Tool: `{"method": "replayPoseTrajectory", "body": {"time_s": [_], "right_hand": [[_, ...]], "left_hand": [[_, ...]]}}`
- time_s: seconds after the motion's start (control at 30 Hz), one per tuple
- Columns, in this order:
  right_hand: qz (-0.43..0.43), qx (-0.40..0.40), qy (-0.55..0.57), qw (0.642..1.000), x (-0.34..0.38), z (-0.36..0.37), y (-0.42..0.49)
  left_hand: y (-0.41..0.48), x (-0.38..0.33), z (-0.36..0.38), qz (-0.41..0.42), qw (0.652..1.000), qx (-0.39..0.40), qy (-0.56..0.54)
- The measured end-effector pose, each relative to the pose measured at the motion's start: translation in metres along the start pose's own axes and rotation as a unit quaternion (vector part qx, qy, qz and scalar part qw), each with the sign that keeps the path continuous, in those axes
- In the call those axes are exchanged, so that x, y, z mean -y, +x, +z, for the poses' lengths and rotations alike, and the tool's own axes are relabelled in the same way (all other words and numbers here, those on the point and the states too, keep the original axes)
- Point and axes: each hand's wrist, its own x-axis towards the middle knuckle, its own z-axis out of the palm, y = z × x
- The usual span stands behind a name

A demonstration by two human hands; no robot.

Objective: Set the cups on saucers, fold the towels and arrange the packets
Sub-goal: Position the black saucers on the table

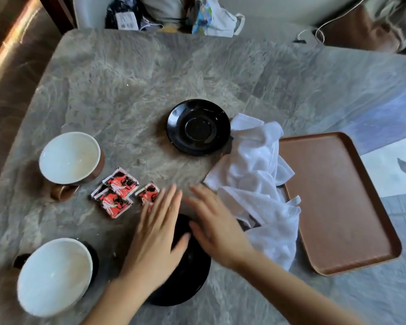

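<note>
A black saucer lies empty at mid-table. A second black saucer lies near the front, partly hidden under my hands. My left hand and my right hand hover over it, fingers spread, holding nothing, both blurred. A brown cup with a white inside stands on the table at the left. A black cup with a white inside stands at the front left. Three red-and-black packets lie between the brown cup and my left hand. Crumpled white towels lie right of my hands, overlapping the tray's edge.
A brown rectangular tray sits at the right, bare apart from the towel on its left rim. The grey marbled table stretches back to a chair with bags and cloth. A white cable lies at the back right.
</note>
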Motion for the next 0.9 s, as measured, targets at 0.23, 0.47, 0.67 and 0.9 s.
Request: {"method": "replayPoseTrajectory", "body": {"time_s": [0.23,0.47,0.67,0.9], "right_hand": [[0.022,0.071,-0.046,0.996,0.004,0.018,-0.033],[-0.01,0.075,-0.069,0.995,-0.014,0.009,-0.04],[-0.003,0.09,-0.063,0.994,-0.038,-0.006,-0.057],[0.011,0.081,-0.064,0.995,-0.052,-0.015,-0.07]], "left_hand": [[-0.042,0.002,0.022,-0.053,0.996,0.052,0.043],[-0.04,-0.01,0.032,-0.067,0.993,0.033,0.089],[-0.036,-0.035,0.046,-0.056,0.995,0.02,0.082],[-0.034,-0.054,0.062,-0.061,0.995,0.016,0.081]]}}
